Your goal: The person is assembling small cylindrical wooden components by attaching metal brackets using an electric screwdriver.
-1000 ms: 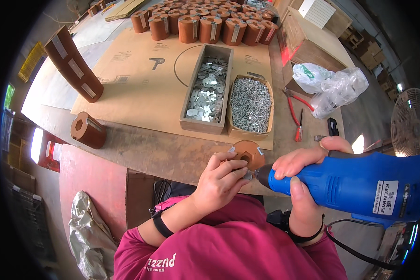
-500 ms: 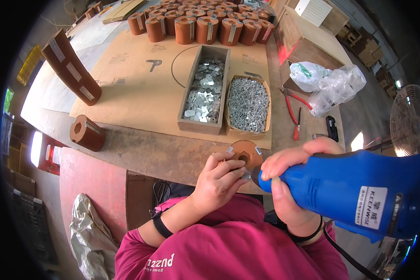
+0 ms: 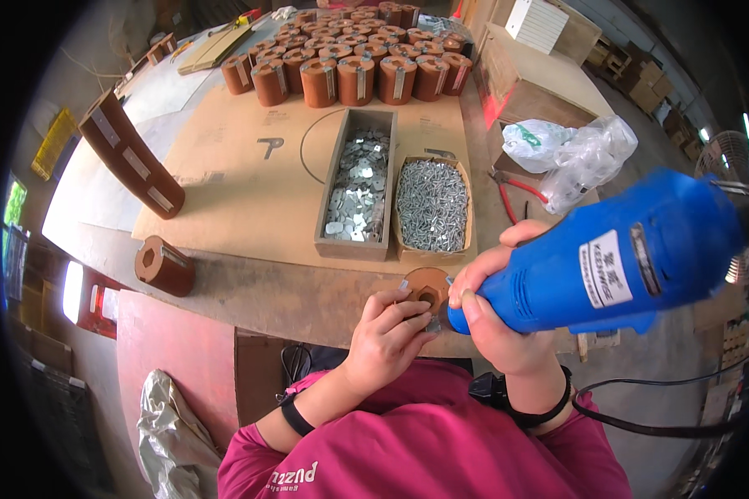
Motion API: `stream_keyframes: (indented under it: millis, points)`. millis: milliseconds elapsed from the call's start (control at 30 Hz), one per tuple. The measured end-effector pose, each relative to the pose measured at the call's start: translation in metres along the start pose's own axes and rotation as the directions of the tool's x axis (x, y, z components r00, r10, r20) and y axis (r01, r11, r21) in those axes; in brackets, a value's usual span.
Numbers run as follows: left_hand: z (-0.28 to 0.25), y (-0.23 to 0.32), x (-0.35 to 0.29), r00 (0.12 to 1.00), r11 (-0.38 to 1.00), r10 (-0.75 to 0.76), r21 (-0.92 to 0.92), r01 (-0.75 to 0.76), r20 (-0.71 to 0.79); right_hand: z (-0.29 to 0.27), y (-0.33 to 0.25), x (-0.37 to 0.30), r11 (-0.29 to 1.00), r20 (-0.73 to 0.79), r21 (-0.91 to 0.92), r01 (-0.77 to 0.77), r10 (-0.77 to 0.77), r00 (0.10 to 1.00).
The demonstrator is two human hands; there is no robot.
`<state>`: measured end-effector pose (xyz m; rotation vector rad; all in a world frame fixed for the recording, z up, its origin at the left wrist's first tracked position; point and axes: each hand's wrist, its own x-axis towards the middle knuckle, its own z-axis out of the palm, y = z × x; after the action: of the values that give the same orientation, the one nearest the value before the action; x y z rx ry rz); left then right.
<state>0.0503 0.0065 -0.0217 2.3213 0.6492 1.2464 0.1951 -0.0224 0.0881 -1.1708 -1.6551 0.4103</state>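
Observation:
At the table's near edge a brown cylinder (image 3: 425,281) with a hexagonal hole stands end up. My left hand (image 3: 389,334) is closed in a pinch at its near side, with a small shiny metal plate (image 3: 434,325) at the fingertips. My right hand (image 3: 508,320) is wrapped round the front of a blue corded power screwdriver (image 3: 549,287). The tool's nose points left at the plate and cylinder; its tip is hidden by my fingers. Beyond the cylinder, a wooden box (image 3: 330,246) holds loose metal plates, and a cardboard box (image 3: 404,250) beside it holds screws (image 3: 433,204).
Many brown cylinders (image 3: 355,81) stand along the far side on cardboard (image 3: 225,200). A long curved brown piece (image 3: 133,158) and a single cylinder (image 3: 165,266) are at left. Red-handled pliers (image 3: 508,200) and plastic bags (image 3: 587,154) lie at right. A black cord (image 3: 641,430) loops by my right arm.
The rear of the screwdriver has swung up and away from me, while its nose stays by the cylinder. My left hand keeps its pinch. The whole view has shifted slightly.

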Motion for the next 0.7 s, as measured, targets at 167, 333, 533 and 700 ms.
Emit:
stream_keyframes:
  millis: [167,333,533,700]
  points:
    - [0.004,0.000,-0.002,1.000,1.000,-0.014,-0.004,0.014,-0.007,0.001,0.007,-0.001,0.928,-0.144,0.371,-0.034,0.093,0.985]
    - [0.004,0.000,-0.001,1.000,1.000,-0.002,0.015,0.002,0.001,0.002,0.010,-0.002,0.908,-0.167,0.415,-0.060,0.141,0.976]
    - [0.004,0.000,0.000,1.000,1.000,0.018,0.020,-0.018,-0.001,0.001,0.014,-0.003,0.915,-0.197,0.401,-0.038,0.127,0.972]
    - [0.003,0.000,0.000,1.000,1.000,0.006,0.020,-0.006,0.004,0.002,0.015,-0.002,0.842,-0.306,0.539,-0.031,0.230,0.924]
